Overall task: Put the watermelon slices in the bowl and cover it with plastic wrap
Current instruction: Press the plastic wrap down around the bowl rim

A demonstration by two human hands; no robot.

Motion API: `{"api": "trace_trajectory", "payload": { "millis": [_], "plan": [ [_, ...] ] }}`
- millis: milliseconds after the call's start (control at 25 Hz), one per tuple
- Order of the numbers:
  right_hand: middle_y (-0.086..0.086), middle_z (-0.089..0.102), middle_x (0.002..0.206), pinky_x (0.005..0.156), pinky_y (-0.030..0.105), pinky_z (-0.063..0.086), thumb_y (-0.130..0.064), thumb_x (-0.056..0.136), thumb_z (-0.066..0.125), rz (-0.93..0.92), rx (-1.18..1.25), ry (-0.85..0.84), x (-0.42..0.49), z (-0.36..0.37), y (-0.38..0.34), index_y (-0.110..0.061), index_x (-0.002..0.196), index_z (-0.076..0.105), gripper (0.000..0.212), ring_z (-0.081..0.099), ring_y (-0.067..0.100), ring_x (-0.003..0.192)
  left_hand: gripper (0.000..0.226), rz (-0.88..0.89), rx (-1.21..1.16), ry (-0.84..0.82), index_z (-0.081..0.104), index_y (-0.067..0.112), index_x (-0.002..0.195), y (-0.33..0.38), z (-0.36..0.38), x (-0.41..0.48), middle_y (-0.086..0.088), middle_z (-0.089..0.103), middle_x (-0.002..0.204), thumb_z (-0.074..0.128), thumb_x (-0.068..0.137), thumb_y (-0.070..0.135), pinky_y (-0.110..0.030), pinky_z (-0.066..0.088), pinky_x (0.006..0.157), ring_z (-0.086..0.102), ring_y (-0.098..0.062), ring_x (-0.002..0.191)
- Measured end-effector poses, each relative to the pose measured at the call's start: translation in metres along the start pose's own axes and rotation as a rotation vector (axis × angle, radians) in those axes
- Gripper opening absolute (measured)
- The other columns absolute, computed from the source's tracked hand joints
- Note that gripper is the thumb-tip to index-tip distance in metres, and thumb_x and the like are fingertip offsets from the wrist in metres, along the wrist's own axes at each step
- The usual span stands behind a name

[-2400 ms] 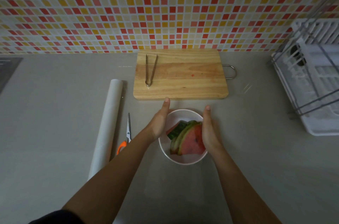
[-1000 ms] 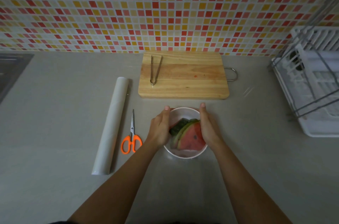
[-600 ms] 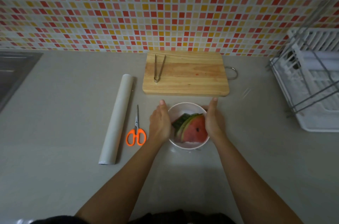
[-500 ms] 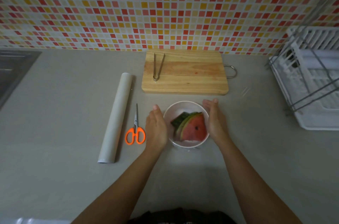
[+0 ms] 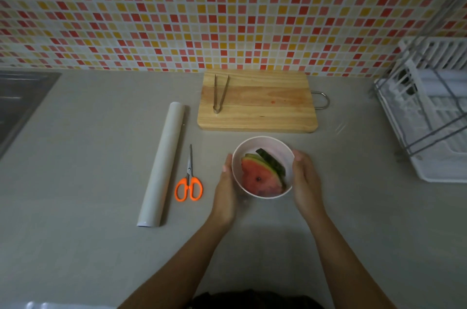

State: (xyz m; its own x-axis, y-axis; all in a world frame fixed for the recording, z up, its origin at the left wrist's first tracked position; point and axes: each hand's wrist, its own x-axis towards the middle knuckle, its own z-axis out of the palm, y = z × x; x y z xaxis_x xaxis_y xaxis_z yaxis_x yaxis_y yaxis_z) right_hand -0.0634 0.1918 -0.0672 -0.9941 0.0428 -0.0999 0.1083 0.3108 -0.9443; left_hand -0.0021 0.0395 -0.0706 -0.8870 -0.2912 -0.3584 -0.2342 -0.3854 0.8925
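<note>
Left fingers: lying together and nearly straight, pressing flat against the left wall of the bowl.
Right fingers: lying together, slightly bent along the bowl's right wall, tips reaching the rim; not closing round it.
Left hand: resting on the bowl's left side, forearm running in from the near edge.
Right hand: resting on the bowl's right side, forearm running in from the near right.
Bowl: white, standing upright on the counter between the two hands.
Watermelon slices: sitting inside the bowl, stacked and leaning, rinds facing far right.
Film over the bowl: cannot tell.
Scissors: orange-handled, lying just left of the left hand, blades pointing far.
Plastic wrap roll: lying left of the scissors, running near to far.
Cutting board: wooden, lying just beyond the bowl.
Tongs: lying on the board's left part.
Dish rack: standing at the far right.
Sink: showing at the far left.
Counter: grey, carrying everything listed.
</note>
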Motion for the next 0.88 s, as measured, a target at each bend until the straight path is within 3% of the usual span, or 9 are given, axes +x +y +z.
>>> {"api": "trace_trajectory", "payload": {
  "millis": [80,120,200,280,400,520,720,800,880],
  "plan": [
    [-0.001,0.056,0.094,0.067,0.025,0.037,-0.04,0.094,0.03,0.069,-0.125,0.137,0.003,0.003,0.001,-0.021,0.093,0.05,0.027,0.054,0.018,0.086,0.05,0.016,0.17,0.028,0.034,0.035,0.143,0.014,-0.002,0.017,0.008,0.033,0.153,0.015,0.098,0.047,-0.026,0.021,0.117,0.026,-0.009,0.142],
    [0.0,0.055,0.096,0.067,0.023,0.036,-0.039,0.094,0.031,0.083,-0.157,0.155,0.006,0.004,0.004,-0.021,0.094,0.049,0.025,0.053,0.018,0.088,0.053,0.053,0.268,0.05,0.022,0.029,0.149,0.019,-0.006,0.025,0.006,0.021,0.157,0.01,0.1,0.043,-0.022,0.012,0.116,0.017,-0.009,0.144],
    [-0.005,0.053,0.106,0.072,0.012,0.035,-0.039,0.094,0.032,0.069,-0.063,0.069,0.01,0.005,0.007,-0.024,0.106,0.051,0.027,0.053,0.014,0.098,0.053,0.132,0.308,0.031,0.017,0.023,0.151,0.023,-0.014,0.034,0.008,0.016,0.158,0.008,0.101,0.039,-0.014,0.009,0.111,0.012,-0.007,0.145],
    [-0.01,0.053,0.119,0.085,0.014,0.037,-0.043,0.091,0.032,0.08,0.146,-0.067,0.015,0.012,0.007,-0.028,0.12,0.053,0.038,0.052,0.006,0.108,0.05,0.139,0.221,-0.058,0.025,0.021,0.149,0.02,-0.011,0.029,0.004,0.026,0.156,0.014,0.102,0.035,-0.024,0.017,0.115,0.023,-0.011,0.144],
    [-0.004,0.067,0.103,0.078,0.022,0.047,-0.043,0.092,0.033,0.127,0.371,-0.145,0.02,0.023,0.006,-0.029,0.099,0.068,0.038,0.063,0.01,0.096,0.045,0.093,0.073,-0.12,0.044,0.01,0.138,0.016,0.002,0.027,-0.01,0.05,0.139,0.02,0.103,0.024,-0.026,0.044,0.103,0.053,-0.014,0.121],
    [0.001,0.07,0.095,0.077,0.03,0.049,-0.051,0.089,0.032,0.139,0.377,-0.113,0.021,0.025,0.008,-0.027,0.094,0.07,0.045,0.066,0.02,0.094,0.049,0.058,-0.017,-0.105,0.054,0.003,0.125,0.016,0.008,0.034,-0.012,0.064,0.116,0.016,0.104,0.026,-0.024,0.053,0.089,0.063,-0.013,0.1],
    [0.011,0.069,0.099,0.086,0.043,0.052,-0.052,0.09,0.032,0.192,0.332,-0.06,0.021,0.028,0.009,-0.02,0.095,0.069,0.049,0.065,0.026,0.095,0.055,-0.073,-0.039,-0.125,0.067,0.018,0.101,0.018,0.004,0.044,0.003,0.076,0.086,0.016,0.102,0.04,-0.021,0.055,0.071,0.071,-0.008,0.083],
    [0.011,0.07,0.097,0.084,0.041,0.053,-0.053,0.092,0.029,0.23,0.269,-0.028,0.019,0.028,0.004,-0.017,0.095,0.068,0.053,0.066,0.025,0.093,0.056,-0.1,0.019,-0.121,0.067,0.02,0.101,0.019,0.004,0.044,0.003,0.077,0.085,0.016,0.101,0.043,-0.018,0.055,0.067,0.071,-0.008,0.082],
    [0.003,0.068,0.083,0.067,0.029,0.049,-0.06,0.09,0.023,0.271,0.13,0.019,0.018,0.028,0.002,-0.02,0.084,0.067,0.061,0.065,0.018,0.082,0.061,-0.116,0.15,-0.138,0.066,0.023,0.104,0.023,0.001,0.043,0.0,0.075,0.094,0.01,0.1,0.048,-0.02,0.055,0.075,0.07,-0.01,0.09]
  ]
}}
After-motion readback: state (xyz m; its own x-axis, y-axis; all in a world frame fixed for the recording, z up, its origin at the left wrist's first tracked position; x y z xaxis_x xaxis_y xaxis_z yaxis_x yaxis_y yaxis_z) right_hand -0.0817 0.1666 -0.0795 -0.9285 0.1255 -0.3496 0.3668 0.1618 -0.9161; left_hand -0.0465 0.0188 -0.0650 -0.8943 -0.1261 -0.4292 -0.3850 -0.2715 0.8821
